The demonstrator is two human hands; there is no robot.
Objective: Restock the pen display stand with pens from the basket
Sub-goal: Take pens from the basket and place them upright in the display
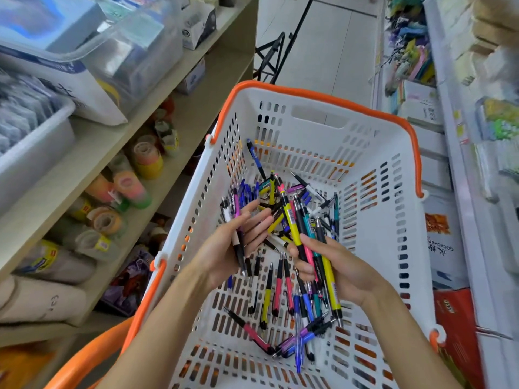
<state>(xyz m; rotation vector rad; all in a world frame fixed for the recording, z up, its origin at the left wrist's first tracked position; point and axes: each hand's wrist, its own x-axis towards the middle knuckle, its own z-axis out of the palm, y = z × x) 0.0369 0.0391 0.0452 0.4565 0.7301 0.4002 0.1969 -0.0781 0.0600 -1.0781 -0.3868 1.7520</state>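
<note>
A white slotted basket (376,242) with an orange rim and handles fills the middle of the head view. Loose pens (278,293) in yellow, pink, blue, purple and black lie scattered across its floor. My left hand (224,248) holds two or three pens (238,242), one purple and black, inside the basket. My right hand (334,265) grips a bundle of several pens (306,242), yellow, pink, teal and black, pointing up and away. The pen display stand is not in view.
Wooden shelves (168,119) stand at the left with tape rolls (134,189), clear bins and boxes. A white rack with stationery (460,153) rises at the right, with red and white boxes (452,313) below it. A black tripod (278,46) stands on the tiled floor beyond the basket.
</note>
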